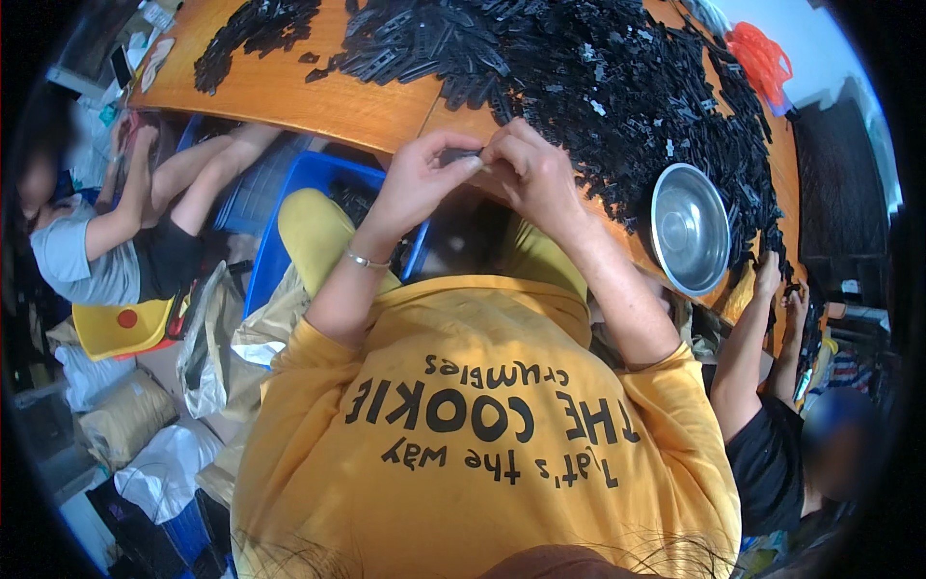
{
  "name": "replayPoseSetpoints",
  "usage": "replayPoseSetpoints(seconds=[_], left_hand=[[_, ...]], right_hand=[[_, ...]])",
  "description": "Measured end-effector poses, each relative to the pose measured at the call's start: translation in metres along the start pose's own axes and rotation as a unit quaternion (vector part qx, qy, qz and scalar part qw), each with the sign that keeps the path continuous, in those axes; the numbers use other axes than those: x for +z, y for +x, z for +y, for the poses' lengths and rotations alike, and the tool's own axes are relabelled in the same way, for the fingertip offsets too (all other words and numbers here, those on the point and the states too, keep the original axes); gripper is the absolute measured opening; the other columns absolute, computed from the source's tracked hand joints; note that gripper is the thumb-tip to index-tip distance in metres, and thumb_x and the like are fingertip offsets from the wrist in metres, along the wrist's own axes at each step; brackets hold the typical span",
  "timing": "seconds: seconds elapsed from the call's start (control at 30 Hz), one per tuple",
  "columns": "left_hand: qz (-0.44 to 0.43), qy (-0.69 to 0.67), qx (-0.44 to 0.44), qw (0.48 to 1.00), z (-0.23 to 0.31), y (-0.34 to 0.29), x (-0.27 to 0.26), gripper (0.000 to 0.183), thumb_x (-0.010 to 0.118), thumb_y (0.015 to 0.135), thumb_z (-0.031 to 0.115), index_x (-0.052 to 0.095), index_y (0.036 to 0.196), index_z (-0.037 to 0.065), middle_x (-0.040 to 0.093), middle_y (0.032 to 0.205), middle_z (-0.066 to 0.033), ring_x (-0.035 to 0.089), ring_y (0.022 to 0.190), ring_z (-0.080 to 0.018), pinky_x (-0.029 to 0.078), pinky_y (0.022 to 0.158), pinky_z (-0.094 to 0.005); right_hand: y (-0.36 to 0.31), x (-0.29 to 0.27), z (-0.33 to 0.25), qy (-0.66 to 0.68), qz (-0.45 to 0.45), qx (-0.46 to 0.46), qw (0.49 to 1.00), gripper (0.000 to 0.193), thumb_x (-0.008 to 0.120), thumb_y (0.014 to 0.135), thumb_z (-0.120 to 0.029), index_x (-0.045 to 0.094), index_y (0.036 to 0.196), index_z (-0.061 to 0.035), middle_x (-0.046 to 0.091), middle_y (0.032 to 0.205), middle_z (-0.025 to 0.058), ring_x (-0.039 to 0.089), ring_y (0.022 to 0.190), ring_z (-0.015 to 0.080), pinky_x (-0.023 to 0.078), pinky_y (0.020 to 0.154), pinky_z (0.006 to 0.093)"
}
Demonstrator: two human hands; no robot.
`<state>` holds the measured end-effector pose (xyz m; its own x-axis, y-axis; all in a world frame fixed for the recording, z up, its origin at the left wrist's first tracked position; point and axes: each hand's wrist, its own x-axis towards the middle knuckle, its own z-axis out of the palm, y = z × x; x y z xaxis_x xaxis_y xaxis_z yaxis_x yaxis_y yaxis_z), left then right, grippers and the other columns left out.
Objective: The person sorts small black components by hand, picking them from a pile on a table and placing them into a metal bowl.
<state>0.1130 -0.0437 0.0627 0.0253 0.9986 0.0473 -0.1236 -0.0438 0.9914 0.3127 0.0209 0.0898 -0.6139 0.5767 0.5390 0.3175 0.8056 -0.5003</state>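
My left hand (422,183) and my right hand (532,172) meet just off the near edge of the wooden table. Between the left thumb and fingers sits a small black plastic piece (470,152), mostly hidden. The right fingers are pinched together against its other end. Just beyond my hands, a big heap of flat, slotted black plastic pieces (540,72) covers much of the tabletop. A round metal bowl (691,230) rests at the table's right side, beside the heap.
A smaller pile of black pieces (253,34) lies on the table (318,106) at far left. Below it stands a blue crate (265,241) by my knee. Co-workers sit at left and right; the right one's hands (769,272) are at the table. Packed bags (130,415) crowd the left floor.
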Motion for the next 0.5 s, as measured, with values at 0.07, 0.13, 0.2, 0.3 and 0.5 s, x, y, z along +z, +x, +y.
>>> replayPoseSetpoints(seconds=[0.07, 0.13, 0.2, 0.3, 0.5], left_hand=[[-0.014, -0.018, -0.018, 1.000, -0.003, -0.004, -0.004, 0.029, 0.069, 0.097, -0.003, 0.066, 0.126, -0.001, 0.071, 0.110, -0.0032, 0.066, 0.096, -0.0062, 0.055, 0.087, -0.0221], [0.003, 0.075, -0.009, 0.997, -0.008, -0.009, -0.005, 0.028, 0.068, 0.098, -0.003, 0.065, 0.126, -0.001, 0.070, 0.110, -0.0024, 0.065, 0.097, -0.0052, 0.054, 0.086, -0.0218], [-0.004, 0.102, 0.025, 0.994, -0.005, -0.015, 0.003, 0.026, 0.066, 0.099, -0.004, 0.065, 0.124, -0.001, 0.069, 0.110, -0.0018, 0.064, 0.097, -0.0046, 0.053, 0.086, -0.0217], [0.014, 0.142, 0.040, 0.989, -0.017, -0.027, -0.003, 0.030, 0.064, 0.097, -0.005, 0.062, 0.128, -0.002, 0.069, 0.110, -0.0017, 0.065, 0.098, -0.0056, 0.053, 0.086, -0.0218], [0.002, 0.305, 0.001, 0.952, -0.022, -0.047, -0.041, 0.025, 0.072, 0.089, -0.001, 0.071, 0.114, 0.001, 0.076, 0.102, -0.0135, 0.074, 0.093, -0.0270, 0.058, 0.082, -0.0353]], right_hand=[[-0.002, 0.005, -0.003, 0.042, -0.007, 0.084, 0.996, 0.022, 0.084, 0.080, -0.005, 0.070, 0.097, -0.0058, 0.067, 0.092, 0.0114, 0.072, 0.081, 0.0327, 0.055, 0.067, 0.0420], [-0.005, 0.014, -0.002, 0.084, -0.011, 0.168, 0.982, 0.023, 0.086, 0.080, -0.008, 0.071, 0.098, -0.0054, 0.068, 0.091, 0.0123, 0.071, 0.080, 0.0328, 0.055, 0.067, 0.0426], [-0.012, 0.027, 0.007, 0.189, -0.106, 0.364, 0.906, 0.028, 0.088, 0.080, -0.015, 0.072, 0.100, -0.0037, 0.071, 0.086, 0.0161, 0.071, 0.078, 0.0336, 0.054, 0.069, 0.0431], [-0.021, 0.038, 0.005, 0.114, -0.112, 0.289, 0.944, 0.028, 0.088, 0.081, -0.014, 0.072, 0.101, -0.0023, 0.073, 0.084, 0.0152, 0.071, 0.080, 0.0275, 0.055, 0.072, 0.0397], [-0.028, 0.020, -0.014, 0.041, -0.147, 0.160, 0.975, 0.022, 0.082, 0.086, -0.016, 0.072, 0.101, -0.0035, 0.074, 0.101, 0.0162, 0.071, 0.096, 0.0387, 0.057, 0.079, 0.0438]])
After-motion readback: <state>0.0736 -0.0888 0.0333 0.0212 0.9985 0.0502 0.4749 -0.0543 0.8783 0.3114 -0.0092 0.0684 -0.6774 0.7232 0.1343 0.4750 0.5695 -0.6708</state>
